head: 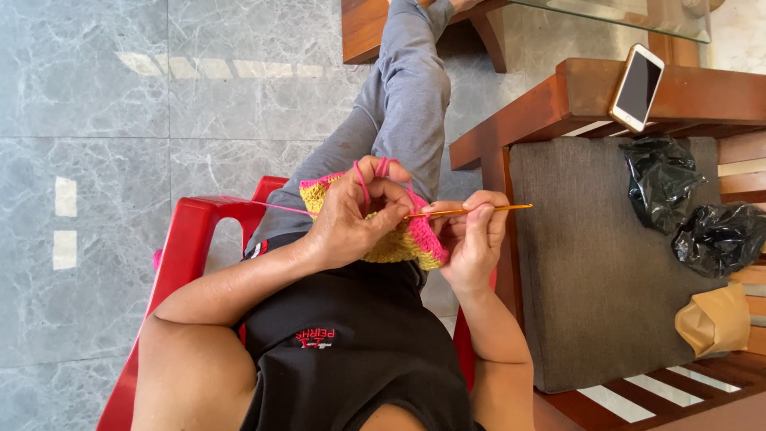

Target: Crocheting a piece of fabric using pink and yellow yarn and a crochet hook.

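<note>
2 hands working at the middle of the view, both closed on crochet gear. Left hand (351,219) grips the crochet piece (399,239), a yellow patch with a pink edge, fingers curled tight around its upper part, thumb and forefinger pinched near the hook's tip. Pink yarn (363,185) is looped over the left fingers, and 1 strand runs off toward the red plastic chair (187,239) on the left side of frame. Right hand (472,239) pinches the crochet hook (479,210), a thin orange-gold shaft, fingers narrow and wrapped on its middle; the tail end sticks out past the hand toward the wooden chair (550,100), the tip sits at the pink edge of the piece, exact stitch too small to tell. Piece hangs over the person's lap, touching both hands. Person wears a black top and grey trousers (407,96), 1 leg stretched out toward a glass-topped wooden table (622,16). Wooden chair has a grey cushion (590,263); on its armrest lies a smartphone (637,88), screen dark. 2 black plastic bags (662,179) and 1 brown paper bag (714,319) lie on the cushion, well apart from the hands. Floor is grey marble tile (96,120).
</note>
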